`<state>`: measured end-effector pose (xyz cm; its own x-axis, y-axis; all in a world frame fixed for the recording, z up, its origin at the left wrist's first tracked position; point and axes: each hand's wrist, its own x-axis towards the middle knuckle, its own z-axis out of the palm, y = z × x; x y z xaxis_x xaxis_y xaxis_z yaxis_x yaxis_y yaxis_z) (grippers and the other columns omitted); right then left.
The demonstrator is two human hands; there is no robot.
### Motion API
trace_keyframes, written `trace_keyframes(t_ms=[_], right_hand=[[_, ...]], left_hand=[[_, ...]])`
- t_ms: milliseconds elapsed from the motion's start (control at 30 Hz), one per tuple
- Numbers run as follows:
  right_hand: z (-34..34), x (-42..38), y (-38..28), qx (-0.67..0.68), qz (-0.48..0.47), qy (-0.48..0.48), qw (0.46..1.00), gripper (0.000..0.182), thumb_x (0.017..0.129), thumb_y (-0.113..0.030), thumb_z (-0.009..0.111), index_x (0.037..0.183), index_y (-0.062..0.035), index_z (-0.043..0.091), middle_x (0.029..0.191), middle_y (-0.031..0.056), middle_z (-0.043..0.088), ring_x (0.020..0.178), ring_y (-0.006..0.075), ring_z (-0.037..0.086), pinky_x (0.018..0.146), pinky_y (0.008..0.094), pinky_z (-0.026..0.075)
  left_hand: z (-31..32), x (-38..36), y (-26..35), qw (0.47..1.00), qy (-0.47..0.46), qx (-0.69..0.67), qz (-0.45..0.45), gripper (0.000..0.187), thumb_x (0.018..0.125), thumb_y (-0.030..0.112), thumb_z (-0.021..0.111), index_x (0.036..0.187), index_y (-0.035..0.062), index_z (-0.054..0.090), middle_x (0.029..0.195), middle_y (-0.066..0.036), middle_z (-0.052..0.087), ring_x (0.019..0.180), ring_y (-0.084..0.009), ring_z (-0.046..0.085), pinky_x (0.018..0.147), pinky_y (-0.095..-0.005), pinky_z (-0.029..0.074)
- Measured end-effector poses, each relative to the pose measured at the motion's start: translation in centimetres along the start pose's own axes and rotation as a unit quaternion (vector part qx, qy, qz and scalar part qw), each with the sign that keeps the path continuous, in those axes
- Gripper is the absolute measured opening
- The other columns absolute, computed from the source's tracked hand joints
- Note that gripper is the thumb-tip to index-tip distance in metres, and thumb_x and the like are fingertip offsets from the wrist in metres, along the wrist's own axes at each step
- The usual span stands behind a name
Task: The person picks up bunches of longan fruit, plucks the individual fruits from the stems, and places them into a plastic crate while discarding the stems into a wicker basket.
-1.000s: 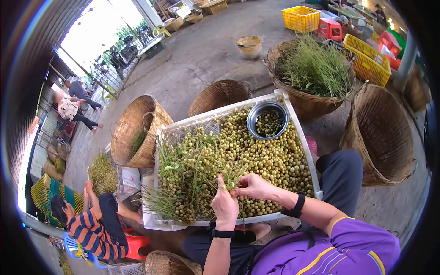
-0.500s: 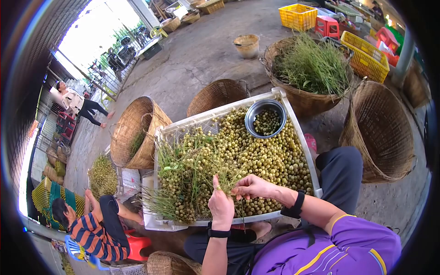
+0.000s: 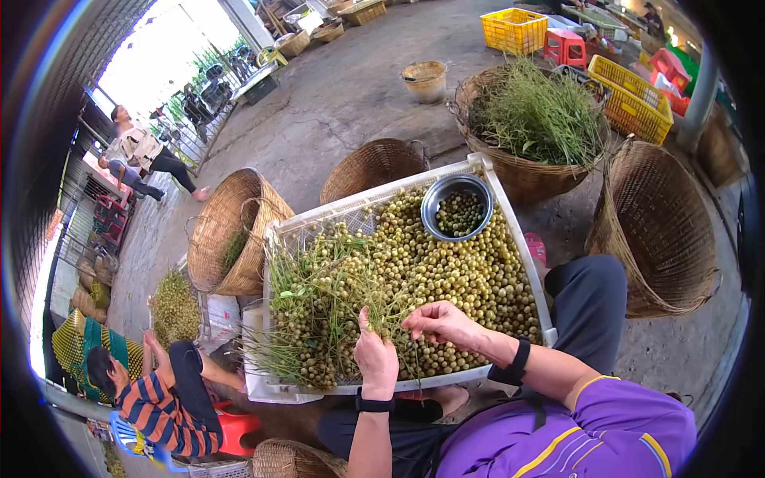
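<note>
Round yellow-green fruits (image 3: 478,279) fill much of a white crate (image 3: 526,247). My left hand (image 3: 374,358), thumb raised, is closed on a bunch of thin green stems (image 3: 386,319) over the crate's near part. Just right of it, my right hand (image 3: 442,325) has its thumb and forefinger pinched together beside the stems; what is between the fingertips is too small to make out. A metal bowl (image 3: 457,207) with smaller, darker fruits rests on the fruit at the back. More fruit on stems (image 3: 319,295) lies on the crate's left side.
Wicker baskets stand around the crate: one at the left (image 3: 231,231), one behind (image 3: 370,171), one full of green stems (image 3: 542,119) and one at the right (image 3: 661,223). A person in a striped shirt (image 3: 163,406) sits at the lower left; two people are farther back.
My right hand's fingertips have drawn slightly away from my left hand. At the back left, the standing person has moved and a smaller person now shows beside them. The view has shifted slightly.
</note>
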<state>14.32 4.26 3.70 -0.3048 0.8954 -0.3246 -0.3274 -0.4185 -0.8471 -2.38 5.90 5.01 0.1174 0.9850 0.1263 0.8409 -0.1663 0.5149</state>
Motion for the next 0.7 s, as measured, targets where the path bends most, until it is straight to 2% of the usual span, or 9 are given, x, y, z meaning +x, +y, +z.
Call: trace_keyframes(t_ms=[167, 267, 300, 367, 433, 500, 567, 633, 700], right_hand=[[-0.4, 2.9, 2.9, -0.208, -0.033, 0.037, 0.977, 0.036, 0.078, -0.04, 0.066, 0.089, -0.0062, 0.068, 0.069, 0.0012, 0.062, 0.057, 0.0082, 0.053, 0.05, 0.0251, 0.043], [-0.3, 2.2, 1.3, -0.341, -0.073, 0.043, 0.936, 0.05, 0.072, -0.05, 0.067, 0.076, 0.0003, 0.066, 0.058, 0.0062, 0.056, 0.057, 0.0134, 0.052, 0.051, 0.0334, 0.042], [-0.5, 2.5, 1.9, -0.312, -0.094, 0.038, 0.945, 0.051, 0.071, -0.05, 0.067, 0.07, 0.0009, 0.064, 0.052, 0.0055, 0.051, 0.05, 0.0133, 0.048, 0.048, 0.0347, 0.039], [-0.6, 2.5, 2.4, -0.257, -0.114, 0.032, 0.959, 0.051, 0.071, -0.048, 0.068, 0.069, 0.0025, 0.061, 0.054, 0.0064, 0.052, 0.053, 0.0143, 0.049, 0.048, 0.0341, 0.039], [-1.2, 2.9, 2.6, -0.303, -0.076, 0.007, 0.95, 0.048, 0.071, -0.043, 0.068, 0.065, 0.0025, 0.057, 0.053, 0.0056, 0.051, 0.052, 0.0135, 0.048, 0.047, 0.0342, 0.037], [-1.2, 2.1, 1.9, -0.285, -0.053, 0.004, 0.957, 0.043, 0.071, -0.038, 0.068, 0.063, 0.0016, 0.055, 0.052, 0.0039, 0.049, 0.051, 0.0126, 0.047, 0.046, 0.0343, 0.036], [0.0, -0.6, -0.6, -0.201, -0.05, 0.025, 0.978, 0.019, 0.073, -0.025, 0.063, 0.077, -0.0067, 0.065, 0.053, -0.0007, 0.052, 0.042, 0.0101, 0.046, 0.036, 0.0261, 0.036], [-0.5, 0.7, 1.0, -0.194, -0.057, 0.025, 0.979, 0.02, 0.072, -0.022, 0.064, 0.08, -0.0044, 0.066, 0.057, -0.0003, 0.056, 0.047, 0.01, 0.049, 0.042, 0.0259, 0.038], [-1.5, 2.2, 2.4, -0.143, -0.02, -0.061, 0.988, 0.037, 0.072, -0.037, 0.066, 0.062, -0.0019, 0.057, 0.05, 0.0032, 0.049, 0.048, 0.0141, 0.045, 0.044, 0.0329, 0.034]], left_hand=[[-0.5, -0.5, 0.8, 0.997, -0.02, 0.069, 0.006, 0.063, 0.077, 0.01, 0.06, 0.133, 0.0016, 0.032, 0.071, -0.021, 0.06, 0.067, -0.0398, 0.059, 0.06, -0.0466, 0.046], [0.5, -0.7, 0.3, 0.999, -0.026, 0.017, 0.024, 0.066, 0.078, 0.02, 0.063, 0.134, 0.0028, 0.033, 0.079, -0.02, 0.063, 0.072, -0.0398, 0.061, 0.061, -0.0445, 0.048], [1.8, -0.5, -1.4, 1.0, -0.024, -0.018, 0.0, 0.07, 0.074, 0.021, 0.068, 0.134, 0.0112, 0.034, 0.089, -0.022, 0.064, 0.081, -0.0357, 0.064, 0.07, -0.0445, 0.049], [-1.4, -1.6, 3.8, 0.992, -0.05, 0.113, 0.02, 0.044, 0.086, 0.011, 0.054, 0.128, 0.002, 0.042, 0.083, -0.018, 0.063, 0.072, -0.0315, 0.061, 0.066, -0.0373, 0.05], [-0.7, -1.1, 3.3, 0.983, -0.135, 0.128, 0.002, 0.062, 0.082, 0.01, 0.056, 0.137, 0.0035, 0.027, 0.093, -0.024, 0.061, 0.081, -0.0393, 0.059, 0.074, -0.0428, 0.048], [-1.2, -1.7, 3.9, 0.988, -0.109, 0.108, 0.033, 0.065, 0.078, 0.01, 0.059, 0.135, 0.0014, 0.029, 0.1, -0.024, 0.06, 0.088, -0.0382, 0.06, 0.076, -0.0425, 0.048], [-1.2, -1.8, 3.9, 0.987, -0.115, 0.1, 0.046, 0.065, 0.078, 0.011, 0.059, 0.135, 0.0024, 0.029, 0.099, -0.024, 0.06, 0.088, -0.0382, 0.06, 0.076, -0.0431, 0.048], [-1.3, -1.6, 4.3, 0.987, -0.126, 0.099, 0.034, 0.065, 0.078, 0.012, 0.06, 0.135, 0.004, 0.029, 0.099, -0.024, 0.06, 0.088, -0.0381, 0.06, 0.076, -0.0433, 0.047], [-1.4, -1.5, 4.6, 0.986, -0.135, 0.099, 0.019, 0.066, 0.078, 0.013, 0.061, 0.136, 0.0055, 0.029, 0.099, -0.024, 0.061, 0.088, -0.0381, 0.06, 0.076, -0.0435, 0.047]])
